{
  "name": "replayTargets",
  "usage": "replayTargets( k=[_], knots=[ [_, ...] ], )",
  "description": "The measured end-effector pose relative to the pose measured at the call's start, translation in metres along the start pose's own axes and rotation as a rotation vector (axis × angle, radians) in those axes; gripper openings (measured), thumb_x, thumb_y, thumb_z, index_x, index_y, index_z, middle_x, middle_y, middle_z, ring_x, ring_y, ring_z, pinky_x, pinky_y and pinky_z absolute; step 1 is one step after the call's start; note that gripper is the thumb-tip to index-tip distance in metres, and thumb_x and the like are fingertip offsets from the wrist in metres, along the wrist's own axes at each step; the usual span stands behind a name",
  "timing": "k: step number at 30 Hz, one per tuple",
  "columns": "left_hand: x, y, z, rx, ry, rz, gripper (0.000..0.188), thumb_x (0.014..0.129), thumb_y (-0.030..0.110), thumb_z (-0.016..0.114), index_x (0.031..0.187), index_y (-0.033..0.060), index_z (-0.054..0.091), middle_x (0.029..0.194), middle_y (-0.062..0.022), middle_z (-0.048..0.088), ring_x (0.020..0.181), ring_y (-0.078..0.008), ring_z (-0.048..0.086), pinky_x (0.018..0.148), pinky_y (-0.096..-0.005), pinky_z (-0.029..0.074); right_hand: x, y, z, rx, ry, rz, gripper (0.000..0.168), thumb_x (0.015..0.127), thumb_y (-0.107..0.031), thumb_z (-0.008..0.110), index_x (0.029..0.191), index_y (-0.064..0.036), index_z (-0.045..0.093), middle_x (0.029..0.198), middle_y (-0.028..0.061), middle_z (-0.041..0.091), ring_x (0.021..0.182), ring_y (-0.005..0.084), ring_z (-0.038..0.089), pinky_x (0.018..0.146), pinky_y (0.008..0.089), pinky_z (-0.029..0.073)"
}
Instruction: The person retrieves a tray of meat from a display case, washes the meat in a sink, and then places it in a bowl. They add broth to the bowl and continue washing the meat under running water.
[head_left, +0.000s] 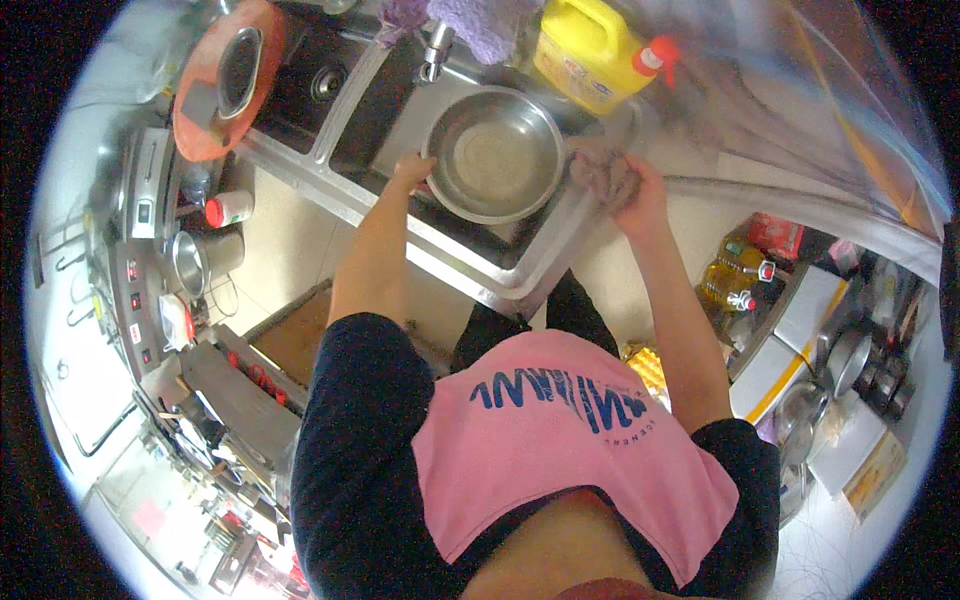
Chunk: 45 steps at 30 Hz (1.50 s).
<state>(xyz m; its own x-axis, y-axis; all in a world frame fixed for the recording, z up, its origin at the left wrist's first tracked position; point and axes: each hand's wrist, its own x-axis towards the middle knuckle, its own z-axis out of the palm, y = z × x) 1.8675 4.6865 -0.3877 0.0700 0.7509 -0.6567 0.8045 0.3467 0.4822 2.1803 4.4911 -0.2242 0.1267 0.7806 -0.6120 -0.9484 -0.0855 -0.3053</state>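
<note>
My left hand (412, 171) grips the left rim of a round stainless-steel basin (495, 161), with the thumb over the edge. The basin is tilted slightly over the right bowl of a metal sink (517, 281), below the faucet (439, 49). To the right of the basin, my right hand (643, 196) holds a crumpled grey-brown cloth or scrubber (604, 178); blur hides which it is. That hand is over the sink's right edge, apart from the basin's rim.
A yellow jug (585, 49) with a red pump top stands behind the basin, beside a purple cloth (484, 26). An orange plastic basin (195, 127) rests at the sink's left end. Oil bottles (739, 274) are at right, a metal pot (199, 259) at left.
</note>
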Motion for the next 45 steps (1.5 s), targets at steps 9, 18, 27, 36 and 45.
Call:
replayTargets(
  k=[9,18,27,36,45],
  knots=[
    [-0.098,0.073,-0.064,0.455,0.187,0.495,0.023,0.070,0.018,0.056,0.090,0.0068,0.057,0.080,-0.0202,0.059,0.081,-0.0371,0.057,0.072,-0.0452,0.046,-0.009,0.017,0.047,-0.103,-0.037,0.018,0.032,0.081,-0.019,0.040,0.103,0.003,0.045,0.106,0.0224,0.053,0.095,0.0360,0.053,0.078,0.0511,0.045],
    [-0.177,0.062,-0.098,0.582,0.578,0.638,0.014,0.074,0.008,0.049,0.088,0.0096,0.047,0.122,-0.0193,0.040,0.066,-0.0383,0.059,0.058,-0.0462,0.050,-0.007,0.028,0.064,-0.185,-0.138,0.061,0.042,0.080,-0.023,0.039,0.111,0.006,0.042,0.109,0.0237,0.052,0.099,0.0371,0.051,0.086,0.0516,0.040],
    [-0.206,0.032,-0.122,0.375,0.888,0.677,0.011,0.072,0.006,0.049,0.083,0.0065,0.049,0.110,-0.0218,0.050,0.069,-0.0394,0.056,0.058,-0.0451,0.048,0.016,0.031,0.056,-0.223,-0.386,0.204,0.053,0.069,-0.026,0.046,0.113,0.005,0.044,0.111,0.0206,0.051,0.099,0.0346,0.051,0.085,0.0480,0.041],
    [-0.251,0.023,-0.088,0.026,0.790,0.448,0.010,0.067,0.007,0.050,0.075,0.0007,0.051,0.071,-0.0199,0.055,0.066,-0.0383,0.054,0.059,-0.0423,0.043,0.021,0.031,0.062,-0.267,-0.556,0.303,0.051,0.069,-0.021,0.046,0.114,0.005,0.044,0.110,0.0183,0.052,0.099,0.0322,0.051,0.087,0.0452,0.040],
    [-0.272,-0.024,-0.036,-0.738,0.432,0.024,0.046,0.066,0.005,0.054,0.108,-0.0052,0.039,0.085,-0.0140,0.058,0.071,-0.0232,0.060,0.058,-0.0320,0.050,0.017,0.073,0.105,-0.481,-0.517,0.335,0.036,0.069,-0.010,0.048,0.104,0.000,0.048,0.102,0.0158,0.055,0.092,0.0291,0.055,0.079,0.0429,0.046]
  ],
)
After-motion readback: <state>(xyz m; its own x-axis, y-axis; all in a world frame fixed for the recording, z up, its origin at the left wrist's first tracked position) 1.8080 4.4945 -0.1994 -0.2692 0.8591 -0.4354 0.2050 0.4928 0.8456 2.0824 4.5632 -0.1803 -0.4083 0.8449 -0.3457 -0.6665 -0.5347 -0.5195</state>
